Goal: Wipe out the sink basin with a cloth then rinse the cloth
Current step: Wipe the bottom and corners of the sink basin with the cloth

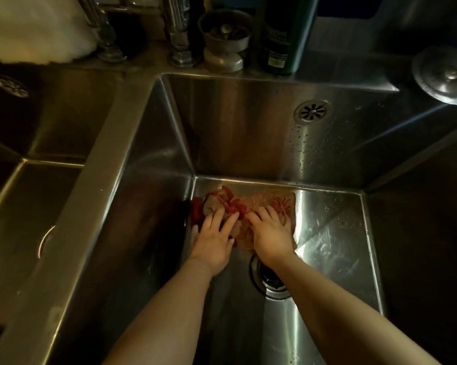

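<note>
A tan cloth with red patterns lies crumpled on the floor of the steel sink basin, against its far wall. My left hand presses on the cloth's left part with spread fingers. My right hand presses on its right part, fingers straight. The drain sits just behind my right wrist, partly hidden by my forearm. Water drops dot the basin's far wall.
A second basin lies to the left across a steel divider. On the back ledge stand tap bases, a metal strainer cup, a dark bottle and a round metal lid. An overflow grille is in the far wall.
</note>
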{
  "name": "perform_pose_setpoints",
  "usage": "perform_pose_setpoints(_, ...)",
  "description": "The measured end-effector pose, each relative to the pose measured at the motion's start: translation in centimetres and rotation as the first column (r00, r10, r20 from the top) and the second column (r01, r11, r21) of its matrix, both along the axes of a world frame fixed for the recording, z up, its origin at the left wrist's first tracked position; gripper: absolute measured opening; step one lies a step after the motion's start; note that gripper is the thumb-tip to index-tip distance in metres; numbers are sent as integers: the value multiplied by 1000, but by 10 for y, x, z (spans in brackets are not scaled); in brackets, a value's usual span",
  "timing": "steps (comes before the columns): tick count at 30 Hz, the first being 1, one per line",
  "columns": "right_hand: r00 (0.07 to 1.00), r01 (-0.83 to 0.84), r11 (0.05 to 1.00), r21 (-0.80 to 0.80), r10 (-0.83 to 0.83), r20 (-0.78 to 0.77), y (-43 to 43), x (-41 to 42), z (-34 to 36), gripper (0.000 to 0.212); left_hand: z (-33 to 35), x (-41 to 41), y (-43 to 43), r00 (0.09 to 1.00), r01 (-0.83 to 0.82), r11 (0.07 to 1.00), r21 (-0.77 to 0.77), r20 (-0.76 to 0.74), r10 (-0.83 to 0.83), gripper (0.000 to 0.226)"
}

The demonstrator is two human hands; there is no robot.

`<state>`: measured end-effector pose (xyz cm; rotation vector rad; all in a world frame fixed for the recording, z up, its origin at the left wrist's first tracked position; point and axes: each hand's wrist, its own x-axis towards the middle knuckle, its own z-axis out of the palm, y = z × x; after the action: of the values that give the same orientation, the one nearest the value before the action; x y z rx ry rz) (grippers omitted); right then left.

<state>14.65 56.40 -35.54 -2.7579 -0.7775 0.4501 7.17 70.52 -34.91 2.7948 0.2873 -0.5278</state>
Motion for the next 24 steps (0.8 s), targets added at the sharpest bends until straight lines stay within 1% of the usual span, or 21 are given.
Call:
perform_pose_setpoints(2,999,32,999,-38,-31,13,-9,6,4,39,5,-11,6,1000,-15,1000,12,27,15,66)
perform_pose_setpoints(3,996,87,994,-64,-85,31,-14,10,6,43,7,-15,9,999,-30,999,24,28,29,69)
perform_pose_setpoints(5,967,251,962,-107,-243,79,-19,14,9,47,11,-19,14,999,-52,998,46,-2,52,71)
perform_pose_setpoints(6,948,314,943,-107,-305,94,-18,14,9,46,12,-20,16,997,-65,997,51,-24,67,71)
perform_pose_setpoints(7,938,339,937,-87,-331,100,-15,13,10,46,12,-19,17,996,-82,995,49,-42,84,71)
perform_pose_setpoints(8,945,319,946,-53,-313,97,-10,11,10,47,11,-17,17,993,-99,994,46,-57,101,71)
perform_pose_setpoints(10,979,196,981,-6,-195,60,8,6,7,50,8,-13,15,989,-121,992,45,-82,124,70)
perform_pose_setpoints(12,994,108,993,-37,-108,-3,25,1,-1,56,4,-9,13,986,-128,991,36,-107,131,69)
perform_pose_setpoints(14,994,100,988,-113,-104,-27,31,-1,-13,66,-2,-6,11,982,-139,990,20,-126,140,70)
perform_pose_setpoints(17,996,74,980,-187,-81,-30,28,5,-26,66,-12,-6,9,980,-153,988,9,-130,153,71)
perform_pose_setpoints(21,998,47,983,-180,-52,-26,23,14,-27,59,-20,-4,-1,977,-200,979,26,-76,201,72)
perform_pose_setpoints(24,999,30,987,-156,-33,-20,19,18,-29,56,-19,3,-7,975,-193,981,25,-103,194,69)
